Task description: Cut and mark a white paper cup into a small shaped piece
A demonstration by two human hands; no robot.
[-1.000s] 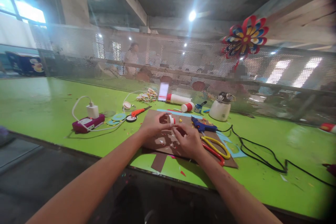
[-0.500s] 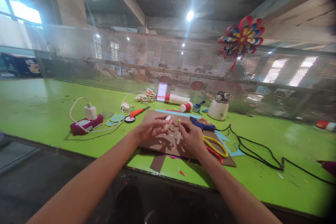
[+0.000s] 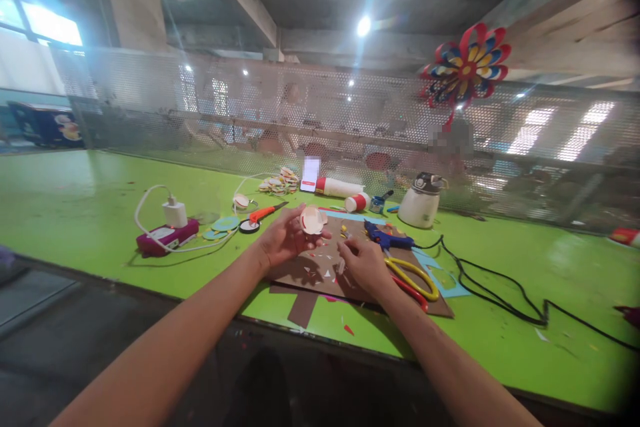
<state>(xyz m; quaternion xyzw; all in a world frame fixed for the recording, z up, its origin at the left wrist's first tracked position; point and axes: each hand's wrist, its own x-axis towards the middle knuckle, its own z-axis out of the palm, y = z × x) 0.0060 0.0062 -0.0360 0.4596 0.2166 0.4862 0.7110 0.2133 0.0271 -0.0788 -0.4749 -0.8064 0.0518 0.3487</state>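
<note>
Near the middle of the view, my left hand [image 3: 286, 238] grips a small round paper piece [image 3: 313, 221], pale inside with a bit of red and an uneven rim. Its open face is turned toward me. My right hand [image 3: 367, 263] is apart from it, low over the brown board [image 3: 295, 271]. The right fingers are curled with thumb and forefinger close together; anything between them is too small to make out. Beside that hand lie scissors with yellow and red handles [image 3: 423, 278] and a blue glue gun [image 3: 389, 238]. White and red paper scraps [image 3: 327, 273] are scattered on the board.
On the green table [image 3: 100, 193] are orange-handled scissors [image 3: 263, 215], a purple power strip [image 3: 167, 238] with a charger, paper discs [image 3: 225, 224], a pile of paper pieces [image 3: 280, 181], a phone [image 3: 309, 175], paper cups [image 3: 357, 202] and a white pot [image 3: 420, 203]. A black cord [image 3: 493, 293] trails right.
My left hand has turned the paper piece from edge-on to face-on and raised it slightly. My right hand has drawn back and down, away from the piece and the yellow bit near its fingertips.
</note>
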